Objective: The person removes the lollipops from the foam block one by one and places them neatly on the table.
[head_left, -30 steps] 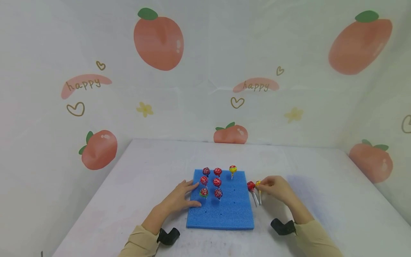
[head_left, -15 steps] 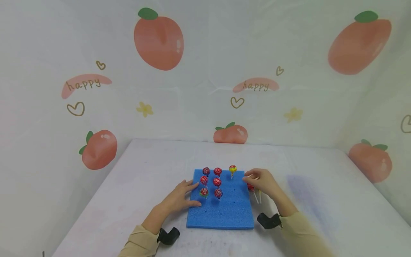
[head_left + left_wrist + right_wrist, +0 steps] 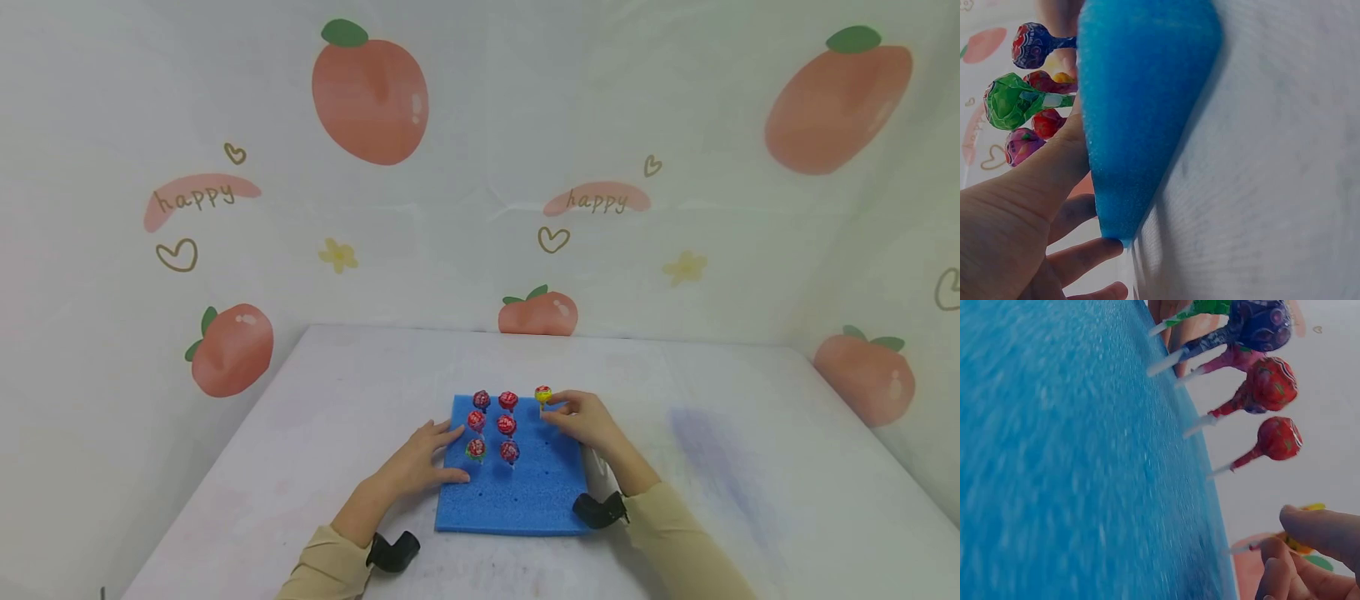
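Several wrapped lollipops stand upright in a blue foam board [image 3: 547, 500]: two columns of mostly red and purple ones at the left, including a red lollipop [image 3: 507, 426] and a green-wrapped lollipop [image 3: 1013, 103], and one yellow lollipop [image 3: 543, 393] at the back right. My left hand [image 3: 416, 462] rests at the board's left edge, fingers spread and thumb over the edge. My right hand [image 3: 588, 418] is at the yellow lollipop, thumb and forefinger apart on either side of it. In the right wrist view, the thumb partly covers the yellow wrapper [image 3: 1300, 544].
Small holes dot the board's right and front parts. Beside its right edge, loose lollipops are mostly hidden by my right arm. The white table [image 3: 360, 375] extends around the board, with a printed cloth [image 3: 450, 250] behind. Black angled pieces [image 3: 393, 552] sit at both wrists.
My right hand has moved left from the loose lollipops at the board's right side to the yellow lollipop at the back. The left hand and the board have stayed put.
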The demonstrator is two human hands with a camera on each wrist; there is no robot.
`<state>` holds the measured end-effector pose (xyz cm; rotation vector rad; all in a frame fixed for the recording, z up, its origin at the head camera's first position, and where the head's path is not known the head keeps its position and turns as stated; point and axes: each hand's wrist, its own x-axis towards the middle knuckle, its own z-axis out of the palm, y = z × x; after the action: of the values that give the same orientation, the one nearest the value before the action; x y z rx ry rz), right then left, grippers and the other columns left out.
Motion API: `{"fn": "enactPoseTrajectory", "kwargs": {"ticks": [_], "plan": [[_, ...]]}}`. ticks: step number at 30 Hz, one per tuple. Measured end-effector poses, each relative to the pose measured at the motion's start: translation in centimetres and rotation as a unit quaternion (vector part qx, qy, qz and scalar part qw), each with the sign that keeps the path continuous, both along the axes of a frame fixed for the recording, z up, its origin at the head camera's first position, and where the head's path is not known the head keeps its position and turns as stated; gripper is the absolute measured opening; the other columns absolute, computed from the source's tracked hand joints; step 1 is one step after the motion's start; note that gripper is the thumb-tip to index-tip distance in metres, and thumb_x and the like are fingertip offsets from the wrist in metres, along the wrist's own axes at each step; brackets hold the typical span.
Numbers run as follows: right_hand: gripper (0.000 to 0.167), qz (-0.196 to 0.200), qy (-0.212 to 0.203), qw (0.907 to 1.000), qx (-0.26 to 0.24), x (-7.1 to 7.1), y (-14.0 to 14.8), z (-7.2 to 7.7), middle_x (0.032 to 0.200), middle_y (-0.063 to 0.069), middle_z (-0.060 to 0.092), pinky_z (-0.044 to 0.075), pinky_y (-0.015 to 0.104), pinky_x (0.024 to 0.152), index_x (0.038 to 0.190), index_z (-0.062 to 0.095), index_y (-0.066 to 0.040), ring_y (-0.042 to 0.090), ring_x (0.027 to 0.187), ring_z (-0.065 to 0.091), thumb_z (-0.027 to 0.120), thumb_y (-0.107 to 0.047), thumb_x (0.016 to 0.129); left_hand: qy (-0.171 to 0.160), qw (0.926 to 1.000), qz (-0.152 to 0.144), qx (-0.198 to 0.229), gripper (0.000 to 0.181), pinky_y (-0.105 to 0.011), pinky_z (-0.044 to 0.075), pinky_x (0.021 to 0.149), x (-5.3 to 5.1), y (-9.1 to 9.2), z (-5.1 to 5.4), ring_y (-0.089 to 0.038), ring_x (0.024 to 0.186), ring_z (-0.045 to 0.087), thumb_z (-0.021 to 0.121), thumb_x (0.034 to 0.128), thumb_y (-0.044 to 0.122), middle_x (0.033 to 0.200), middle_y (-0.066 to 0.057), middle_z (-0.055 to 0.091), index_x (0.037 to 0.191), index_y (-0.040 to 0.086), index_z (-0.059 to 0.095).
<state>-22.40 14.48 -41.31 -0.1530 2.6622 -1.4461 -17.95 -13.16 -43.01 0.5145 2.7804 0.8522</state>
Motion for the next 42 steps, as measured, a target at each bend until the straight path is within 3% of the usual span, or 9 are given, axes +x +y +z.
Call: {"fn": "enactPoseTrajectory", "kwargs": {"ticks": [8,16,22,32,42], "plan": [[0.033,-0.029,-0.014,0.9991,-0.027,-0.3,-1.0,-0.4,0.081,0.016,0.068,0.053,0.024,0.06,0.108,0.06,0.007,0.011,0.06,0.06,0.068,-0.014,0.084,-0.002,1.0,-0.002,0.003,0.075,-0.062,0.028,0.108,0.0,0.0,0.0,-0.046,0.138,0.025,0.074,0.0768,0.04,0.147,-0.02,0.038,0.139,0.008,0.045],[0.02,-0.036,-0.002,0.9983,-0.047,-0.5,-1.2,-0.7,0.078,0.017,0.068,0.049,0.021,0.056,0.098,0.062,0.005,0.008,0.057,0.057,0.067,-0.009,0.084,-0.003,1.0,0.001,0.005,0.075,-0.062,0.028,0.107,0.0,0.0,0.1,-0.046,0.138,0.025,0.074,0.0768,0.039,0.146,-0.02,0.038,0.139,0.008,0.045],[0.02,-0.044,0.01,0.9973,-0.057,-0.4,-1.0,-0.3,0.083,0.016,0.068,0.05,0.021,0.057,0.1,0.062,0.003,0.01,0.06,0.057,0.066,-0.01,0.085,-0.004,1.0,0.001,0.004,0.075,-0.062,0.028,0.107,0.1,0.0,0.1,-0.046,0.139,0.025,0.074,0.0767,0.04,0.147,-0.02,0.038,0.139,0.008,0.045],[0.022,-0.035,0.03,0.9986,-0.027,0.6,-0.5,1.3,0.095,0.017,0.069,0.054,0.024,0.065,0.102,0.065,-0.001,0.015,0.073,0.061,0.065,-0.016,0.086,0.0,0.9999,-0.002,0.01,0.075,-0.062,0.028,0.107,-0.1,0.0,0.0,-0.047,0.138,0.025,0.074,0.0768,0.039,0.146,-0.021,0.038,0.138,0.008,0.045],[0.024,-0.036,0.027,0.999,-0.001,1.5,1.0,1.6,0.099,0.015,0.068,0.055,0.025,0.066,0.101,0.065,-0.002,0.017,0.083,0.061,0.066,-0.02,0.086,0.002,1.0,-0.003,0.007,0.075,-0.062,0.028,0.108,-0.3,-0.1,-0.2,-0.046,0.138,0.025,0.073,0.077,0.04,0.147,-0.02,0.038,0.139,0.008,0.045]]}}
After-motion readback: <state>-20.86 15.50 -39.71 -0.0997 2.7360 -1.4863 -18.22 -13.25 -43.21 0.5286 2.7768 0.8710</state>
